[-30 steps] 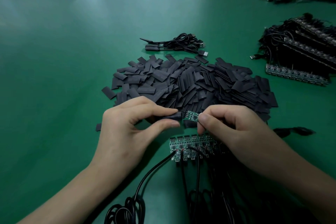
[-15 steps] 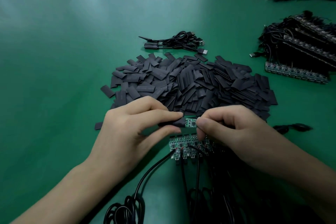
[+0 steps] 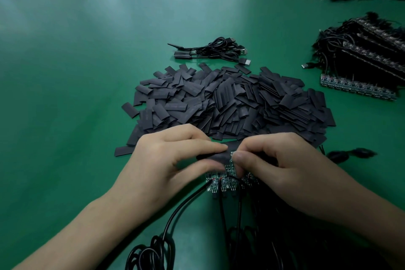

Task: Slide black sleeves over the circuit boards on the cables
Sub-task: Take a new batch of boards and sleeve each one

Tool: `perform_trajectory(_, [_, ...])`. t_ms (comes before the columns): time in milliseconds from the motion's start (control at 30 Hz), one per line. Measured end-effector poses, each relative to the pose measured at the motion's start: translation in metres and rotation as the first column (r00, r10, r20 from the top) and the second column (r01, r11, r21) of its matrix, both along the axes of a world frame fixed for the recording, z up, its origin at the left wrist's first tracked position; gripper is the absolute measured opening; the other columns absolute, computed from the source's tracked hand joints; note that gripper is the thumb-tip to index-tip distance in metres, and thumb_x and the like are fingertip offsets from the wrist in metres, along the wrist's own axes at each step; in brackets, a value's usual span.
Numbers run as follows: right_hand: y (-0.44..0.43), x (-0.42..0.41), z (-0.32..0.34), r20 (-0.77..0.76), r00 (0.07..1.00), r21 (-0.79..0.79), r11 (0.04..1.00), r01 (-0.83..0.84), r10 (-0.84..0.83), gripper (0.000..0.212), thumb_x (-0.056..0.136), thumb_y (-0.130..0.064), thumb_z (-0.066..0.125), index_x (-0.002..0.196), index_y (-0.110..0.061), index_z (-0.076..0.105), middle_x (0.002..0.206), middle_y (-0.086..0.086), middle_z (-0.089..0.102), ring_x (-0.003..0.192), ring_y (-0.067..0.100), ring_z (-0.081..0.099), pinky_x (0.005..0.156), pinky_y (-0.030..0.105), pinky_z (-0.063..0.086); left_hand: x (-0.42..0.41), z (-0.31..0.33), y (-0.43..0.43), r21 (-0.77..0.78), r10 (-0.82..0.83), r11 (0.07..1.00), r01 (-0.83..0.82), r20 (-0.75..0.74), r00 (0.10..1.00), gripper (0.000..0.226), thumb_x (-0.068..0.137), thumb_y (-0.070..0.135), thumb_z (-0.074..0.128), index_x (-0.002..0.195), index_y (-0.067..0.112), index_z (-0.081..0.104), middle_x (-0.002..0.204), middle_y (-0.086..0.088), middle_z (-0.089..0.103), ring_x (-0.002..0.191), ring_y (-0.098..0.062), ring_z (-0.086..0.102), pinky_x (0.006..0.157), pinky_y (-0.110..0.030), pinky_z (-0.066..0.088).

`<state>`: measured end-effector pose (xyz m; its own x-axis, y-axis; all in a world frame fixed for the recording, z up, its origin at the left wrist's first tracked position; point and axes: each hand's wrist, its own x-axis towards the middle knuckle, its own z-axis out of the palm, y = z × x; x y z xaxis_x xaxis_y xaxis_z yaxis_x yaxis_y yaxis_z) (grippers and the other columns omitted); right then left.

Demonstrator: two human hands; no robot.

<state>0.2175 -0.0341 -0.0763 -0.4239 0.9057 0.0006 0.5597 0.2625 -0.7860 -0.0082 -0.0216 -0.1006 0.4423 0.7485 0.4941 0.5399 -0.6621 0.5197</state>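
My left hand [image 3: 173, 160] pinches a black sleeve [image 3: 215, 156] between thumb and forefinger. My right hand [image 3: 280, 166] grips the small green circuit board [image 3: 231, 156] at the sleeve's right end; only a sliver of board shows between the fingertips. The sleeve covers most of that board. Just below the hands lies a row of green circuit boards [image 3: 221, 182] with black cables [image 3: 182, 210] running toward me. A big pile of loose black sleeves [image 3: 230, 101] lies right behind the hands.
A small bundle of black USB cables [image 3: 214, 51] lies beyond the pile. At the right, a large stack of cabled boards [image 3: 361, 66] sits on the green table [image 3: 76, 72]. Coiled cable [image 3: 149, 254] lies at the near edge. Red stools stand past the far edge.
The sleeve has slid further right over the board; far less green shows between my fingertips. Both hands have sunk slightly toward the row of boards.
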Motion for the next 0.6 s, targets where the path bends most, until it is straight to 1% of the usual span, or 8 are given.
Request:
perform_trajectory(100, [0.0009, -0.0018, -0.0024, -0.013, 1.0, 0.01, 1.0, -0.019, 0.019, 0.032, 0.092, -0.047, 0.053, 0.074, -0.027, 0.071, 0.053, 0.0, 0.049, 0.046, 0.006, 0.039, 0.048, 0.02, 0.03, 0.0031, -0.0008, -0.0021, 0.035, -0.004, 0.999, 0.004, 0.009, 1.0, 0.022, 0.086, 0.029, 0.081, 0.104, 0.018, 0.082, 0.095, 0.008, 0.073, 0.087, 0.0, 0.068, 0.081, -0.016, 0.052])
perform_trajectory(167, [0.0015, -0.002, -0.0046, -0.064, 0.998, 0.053, 0.999, 0.008, -0.005, 0.025, 0.092, -0.045, 0.058, 0.081, -0.028, 0.072, 0.059, 0.002, 0.055, 0.049, 0.005, 0.042, 0.049, 0.02, 0.032, 0.0051, -0.0002, -0.0022, 0.03, 0.027, 0.999, -0.029, 0.048, 0.998, 0.021, 0.085, 0.03, 0.08, 0.102, 0.019, 0.082, 0.093, 0.009, 0.073, 0.086, -0.001, 0.069, 0.08, -0.017, 0.052])
perform_trajectory(233, [0.0013, 0.0, -0.0071, -0.151, 0.987, 0.139, 0.988, 0.071, -0.05, 0.012, 0.092, -0.04, 0.065, 0.093, -0.03, 0.071, 0.065, -0.004, 0.059, 0.055, 0.007, 0.051, 0.051, 0.02, 0.039, 0.0067, 0.0007, -0.0012, 0.011, 0.068, 0.998, -0.069, 0.095, 0.993, 0.02, 0.083, 0.03, 0.081, 0.1, 0.019, 0.082, 0.091, 0.01, 0.073, 0.085, -0.001, 0.068, 0.08, -0.015, 0.051])
perform_trajectory(267, [0.0009, 0.0013, -0.0079, -0.166, 0.984, 0.215, 0.972, 0.098, -0.063, 0.009, 0.094, -0.037, 0.066, 0.098, -0.029, 0.069, 0.068, -0.005, 0.06, 0.059, 0.01, 0.055, 0.054, 0.023, 0.044, 0.007, 0.0014, -0.0007, -0.001, 0.088, 0.996, -0.088, 0.116, 0.989, 0.021, 0.082, 0.03, 0.081, 0.099, 0.019, 0.082, 0.091, 0.011, 0.073, 0.084, 0.0, 0.068, 0.08, -0.013, 0.049])
perform_trajectory(333, [-0.0001, 0.003, -0.0077, -0.115, 0.991, 0.393, 0.914, 0.105, -0.065, 0.004, 0.098, -0.027, 0.067, 0.101, -0.024, 0.068, 0.073, -0.007, 0.061, 0.066, 0.016, 0.059, 0.059, 0.03, 0.048, 0.0068, 0.0021, -0.0001, -0.024, 0.116, 0.993, -0.114, 0.142, 0.983, 0.021, 0.08, 0.03, 0.082, 0.098, 0.019, 0.082, 0.09, 0.013, 0.073, 0.084, 0.0, 0.068, 0.081, -0.013, 0.049])
perform_trajectory(400, [-0.0013, 0.0032, -0.0078, -0.051, 0.997, 0.496, 0.864, 0.081, -0.064, 0.003, 0.095, -0.023, 0.068, 0.097, -0.021, 0.069, 0.079, -0.01, 0.064, 0.073, 0.013, 0.063, 0.062, 0.032, 0.05, 0.0058, 0.0026, -0.001, -0.035, 0.127, 0.992, -0.123, 0.159, 0.979, 0.021, 0.08, 0.03, 0.081, 0.098, 0.018, 0.082, 0.09, 0.011, 0.073, 0.083, -0.002, 0.069, 0.081, -0.014, 0.049])
perform_trajectory(500, [-0.0017, 0.0025, -0.0079, -0.043, 0.997, 0.54, 0.838, 0.08, -0.067, 0.004, 0.095, -0.021, 0.068, 0.095, -0.019, 0.072, 0.086, -0.01, 0.068, 0.08, 0.009, 0.066, 0.067, 0.03, 0.051, 0.0053, 0.0037, -0.0027, -0.04, 0.125, 0.992, -0.12, 0.188, 0.974, 0.021, 0.081, 0.029, 0.081, 0.098, 0.018, 0.081, 0.09, 0.008, 0.074, 0.084, -0.005, 0.069, 0.081, -0.013, 0.048])
perform_trajectory(600, [-0.0022, 0.0013, -0.0077, -0.045, 0.996, 0.554, 0.828, 0.084, -0.071, 0.005, 0.094, -0.021, 0.069, 0.095, -0.018, 0.073, 0.086, -0.011, 0.069, 0.081, 0.007, 0.066, 0.069, 0.028, 0.05, 0.0062, 0.0042, -0.0033, -0.033, 0.117, 0.993, -0.113, 0.2, 0.973, 0.02, 0.081, 0.029, 0.081, 0.098, 0.018, 0.081, 0.091, 0.008, 0.074, 0.084, -0.005, 0.07, 0.081, -0.013, 0.048])
